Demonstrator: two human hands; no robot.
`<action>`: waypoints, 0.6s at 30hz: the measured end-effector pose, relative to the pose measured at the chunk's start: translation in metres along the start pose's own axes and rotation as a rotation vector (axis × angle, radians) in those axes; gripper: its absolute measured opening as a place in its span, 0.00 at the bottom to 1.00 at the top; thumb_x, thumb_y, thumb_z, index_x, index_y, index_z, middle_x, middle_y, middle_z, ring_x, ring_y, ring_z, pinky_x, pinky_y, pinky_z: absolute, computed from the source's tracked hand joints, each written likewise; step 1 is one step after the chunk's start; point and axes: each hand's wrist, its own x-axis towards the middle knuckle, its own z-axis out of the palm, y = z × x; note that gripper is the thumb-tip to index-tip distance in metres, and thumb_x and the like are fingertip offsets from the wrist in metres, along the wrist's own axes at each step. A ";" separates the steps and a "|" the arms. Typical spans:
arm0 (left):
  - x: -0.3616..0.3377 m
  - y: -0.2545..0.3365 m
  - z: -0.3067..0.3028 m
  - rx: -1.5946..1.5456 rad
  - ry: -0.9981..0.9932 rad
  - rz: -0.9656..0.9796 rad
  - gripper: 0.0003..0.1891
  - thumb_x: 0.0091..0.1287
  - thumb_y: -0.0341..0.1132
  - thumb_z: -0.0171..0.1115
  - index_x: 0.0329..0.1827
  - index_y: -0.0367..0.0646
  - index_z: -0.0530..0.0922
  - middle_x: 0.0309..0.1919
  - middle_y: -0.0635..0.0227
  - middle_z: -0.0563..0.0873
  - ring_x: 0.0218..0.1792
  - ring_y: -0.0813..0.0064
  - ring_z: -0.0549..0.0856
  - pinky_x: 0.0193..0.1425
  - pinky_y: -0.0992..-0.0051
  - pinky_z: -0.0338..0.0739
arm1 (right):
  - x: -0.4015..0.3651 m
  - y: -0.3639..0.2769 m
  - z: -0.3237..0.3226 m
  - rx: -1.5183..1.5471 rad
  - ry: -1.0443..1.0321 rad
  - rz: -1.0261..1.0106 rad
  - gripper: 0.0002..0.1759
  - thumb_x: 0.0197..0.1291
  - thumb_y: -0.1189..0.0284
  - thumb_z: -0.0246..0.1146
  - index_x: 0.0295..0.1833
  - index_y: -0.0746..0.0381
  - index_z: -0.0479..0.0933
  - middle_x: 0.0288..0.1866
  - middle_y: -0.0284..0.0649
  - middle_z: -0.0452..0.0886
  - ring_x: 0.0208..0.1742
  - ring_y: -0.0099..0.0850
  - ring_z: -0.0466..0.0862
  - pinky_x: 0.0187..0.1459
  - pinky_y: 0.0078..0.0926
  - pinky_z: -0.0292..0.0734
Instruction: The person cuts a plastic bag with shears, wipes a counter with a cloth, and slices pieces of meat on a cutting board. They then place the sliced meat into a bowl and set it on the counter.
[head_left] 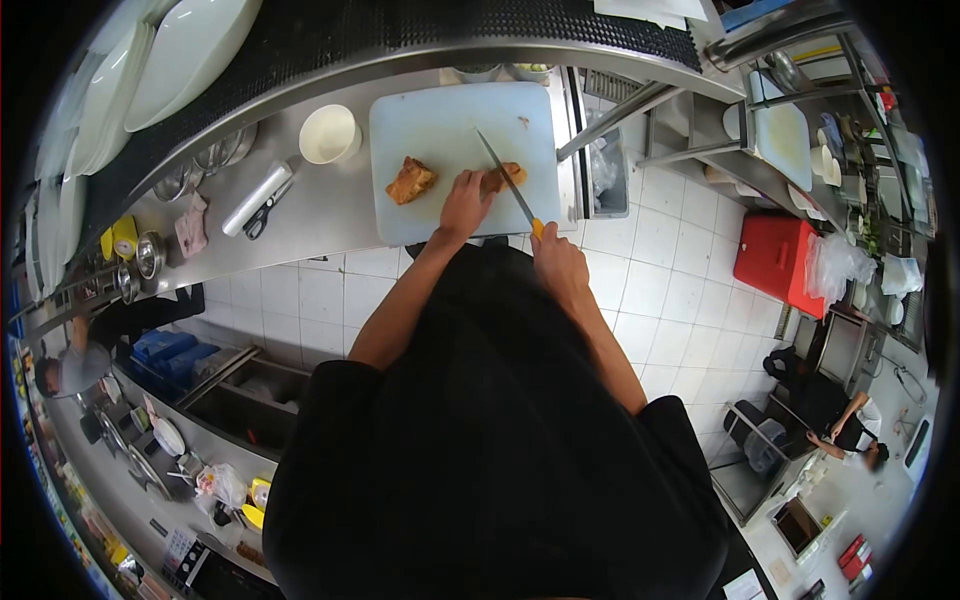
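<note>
My right hand [559, 262] is wrapped round the yellow handle of a long knife [508, 177]. The blade points up and to the left, lying over a small brown piece of meat [515, 174] on the white cutting board [450, 110]. Just left of the blade, my left hand [467, 205] has its fingers bent and pressed on brown meat, mostly hidden under them. A larger browned chunk [411, 181] rests on the board's left part, apart from both hands. A tiny scrap lies near the board's upper right.
Left of the board are a white bowl [330, 135], a wrapped roll [258, 199], black scissors [256, 221] and a pink cloth [191, 224]. A shelf edge [420, 49] runs above. Two other people stand far left and far right. A red box [775, 262] sits right.
</note>
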 end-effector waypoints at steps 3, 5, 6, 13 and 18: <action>0.002 0.004 -0.002 -0.042 -0.013 -0.055 0.24 0.63 0.32 0.71 0.60 0.38 0.76 0.52 0.51 0.82 0.59 0.48 0.80 0.61 0.57 0.79 | -0.006 0.005 -0.002 -0.051 -0.151 0.069 0.20 0.78 0.57 0.52 0.48 0.66 0.67 0.32 0.57 0.86 0.34 0.55 0.89 0.34 0.51 0.84; 0.002 0.003 -0.002 -0.050 -0.026 -0.068 0.23 0.63 0.32 0.71 0.59 0.38 0.77 0.51 0.52 0.82 0.58 0.49 0.80 0.61 0.57 0.80 | -0.019 0.006 -0.017 -0.046 -0.210 0.099 0.20 0.78 0.57 0.52 0.49 0.66 0.66 0.32 0.59 0.86 0.34 0.57 0.88 0.34 0.53 0.85; 0.002 0.001 -0.002 -0.049 -0.026 -0.050 0.22 0.63 0.33 0.71 0.59 0.38 0.77 0.51 0.53 0.83 0.58 0.49 0.80 0.60 0.57 0.80 | -0.023 0.004 -0.023 -0.043 -0.238 0.115 0.20 0.78 0.56 0.51 0.50 0.65 0.66 0.32 0.60 0.86 0.34 0.58 0.88 0.34 0.54 0.85; 0.005 -0.004 -0.003 -0.028 0.012 0.013 0.23 0.64 0.33 0.72 0.61 0.35 0.77 0.51 0.51 0.84 0.56 0.48 0.82 0.60 0.57 0.79 | 0.043 -0.001 0.045 -0.050 -0.066 0.042 0.19 0.77 0.58 0.53 0.50 0.66 0.65 0.28 0.56 0.85 0.33 0.55 0.89 0.35 0.52 0.85; -0.007 0.014 -0.018 -0.025 0.060 -0.027 0.24 0.64 0.34 0.72 0.62 0.36 0.76 0.52 0.51 0.83 0.57 0.48 0.81 0.59 0.57 0.80 | 0.004 -0.015 -0.007 0.037 -0.100 0.059 0.20 0.76 0.57 0.54 0.48 0.66 0.66 0.29 0.59 0.85 0.33 0.59 0.88 0.35 0.56 0.83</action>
